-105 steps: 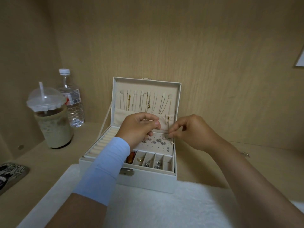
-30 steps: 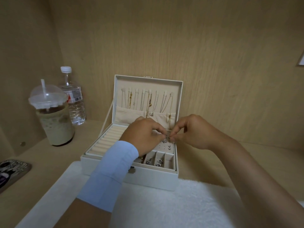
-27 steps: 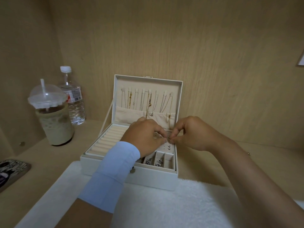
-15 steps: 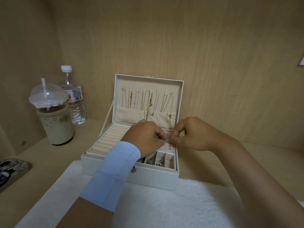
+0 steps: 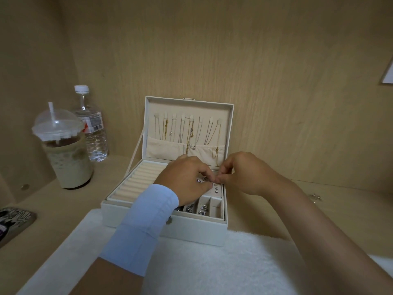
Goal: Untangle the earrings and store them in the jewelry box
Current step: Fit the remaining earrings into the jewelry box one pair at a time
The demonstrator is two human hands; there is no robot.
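A white jewelry box (image 5: 191,232) stands open on the wooden shelf, its lid upright with several thin necklaces hanging inside. My left hand (image 5: 185,180) and my right hand (image 5: 244,174) meet over the perforated earring panel at the box's right. Both pinch a small silver earring (image 5: 213,183) between their fingertips, just above the panel. Two studs (image 5: 216,189) sit in the panel below them. More silver earrings (image 5: 203,208) lie in the small front compartments. My left wrist hides part of those compartments.
An iced drink in a plastic cup (image 5: 63,150) with a straw and a water bottle (image 5: 93,128) stand left of the box. A patterned phone (image 5: 12,220) lies at the far left edge. A white fluffy towel (image 5: 212,267) covers the front. A small silver piece (image 5: 315,196) lies on the shelf at right.
Both hands have dropped slightly and closed together over the earring panel. Their fingertips, apart 3.5 seconds ago, now meet on the small earring.
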